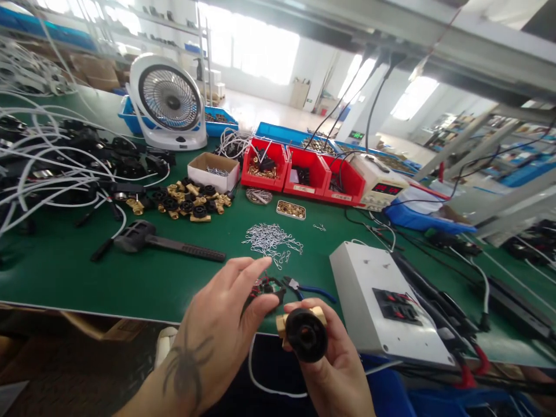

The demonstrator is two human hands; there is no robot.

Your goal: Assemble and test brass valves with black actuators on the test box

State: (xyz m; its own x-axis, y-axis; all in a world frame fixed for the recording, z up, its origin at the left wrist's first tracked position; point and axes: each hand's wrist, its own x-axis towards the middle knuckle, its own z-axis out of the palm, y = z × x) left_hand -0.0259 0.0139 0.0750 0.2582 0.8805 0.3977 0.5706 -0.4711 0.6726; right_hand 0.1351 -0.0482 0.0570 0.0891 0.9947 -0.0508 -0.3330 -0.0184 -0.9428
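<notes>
My right hand (pixel 336 365) is wrapped round a brass fitting with a round black plastic part (pixel 306 335), its opening facing me. Just to the left, my left hand (pixel 221 318) has its fingers apart and holds nothing visible. Partly behind its thumb lies a small green circuit board in a black housing (pixel 273 286). Blue-handled pliers (pixel 316 289) rest beyond my right hand. Farther up the green table (pixel 87 284) is a loose pile of metal clips (pixel 267 238).
A black mallet (pixel 174 243) lies at the left, below several brass fittings (pixel 191 200). Red bins (pixel 304 174), a white box (pixel 214 172) and a fan (pixel 169 104) stand behind. At the right are a grey metal box (pixel 386 307) and a power supply (pixel 377 182).
</notes>
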